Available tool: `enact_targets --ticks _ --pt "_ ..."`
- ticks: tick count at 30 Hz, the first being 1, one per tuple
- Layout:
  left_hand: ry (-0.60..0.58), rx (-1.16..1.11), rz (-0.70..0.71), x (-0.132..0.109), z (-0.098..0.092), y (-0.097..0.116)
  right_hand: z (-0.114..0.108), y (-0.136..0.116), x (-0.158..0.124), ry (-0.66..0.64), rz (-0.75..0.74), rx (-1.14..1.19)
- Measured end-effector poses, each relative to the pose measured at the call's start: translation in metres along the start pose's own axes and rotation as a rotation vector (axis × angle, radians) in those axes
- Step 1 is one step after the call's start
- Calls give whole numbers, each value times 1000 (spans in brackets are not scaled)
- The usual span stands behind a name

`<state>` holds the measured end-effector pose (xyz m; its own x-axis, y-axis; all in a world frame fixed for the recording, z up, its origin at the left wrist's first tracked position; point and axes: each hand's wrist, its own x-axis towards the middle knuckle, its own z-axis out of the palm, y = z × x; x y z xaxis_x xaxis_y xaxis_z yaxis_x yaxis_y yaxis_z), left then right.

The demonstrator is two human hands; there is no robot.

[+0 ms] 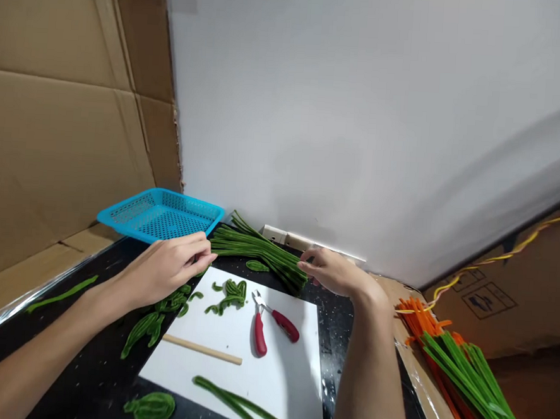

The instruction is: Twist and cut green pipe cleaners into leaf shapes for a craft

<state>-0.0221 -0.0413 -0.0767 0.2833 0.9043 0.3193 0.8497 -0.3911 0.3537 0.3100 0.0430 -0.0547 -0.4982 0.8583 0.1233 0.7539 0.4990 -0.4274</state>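
Behind the far edge of the white sheet lies the green bundle of fuzzy wire stems, slanted, with one end toward the blue basket beyond the sheet's far-left corner. The left hand is at this end, its fingers curled narrow and the fingertips pinching the stems. The right hand is at the other end, past the sheet's far-right corner, fingers also drawn close on the stem tips. I think holding both ends keeps the loose stems together and aligned.

On the sheet the red-handled pliers lie with handles spread, just in front of the hands, probably for easy reach. A wooden stick rests near the sheet's left edge, and small bent green pieces sit on its far part. More bent pieces lie off the sheet, to its left. Well to the right of the sheet is a pile of orange and green stems, apparently kept as stock.
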Motion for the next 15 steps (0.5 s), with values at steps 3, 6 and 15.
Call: enact_targets --ticks 3,6,15 --pt "-65 13 -69 -22 9 -14 -2 -3 -2 -36 16 -9" --pt "-113 37 -154 -41 10 -25 -11 -23 -11 -42 -12 11" --pt "-64 39 -364 -70 13 -49 6 -134 -34 -251 -200 112"
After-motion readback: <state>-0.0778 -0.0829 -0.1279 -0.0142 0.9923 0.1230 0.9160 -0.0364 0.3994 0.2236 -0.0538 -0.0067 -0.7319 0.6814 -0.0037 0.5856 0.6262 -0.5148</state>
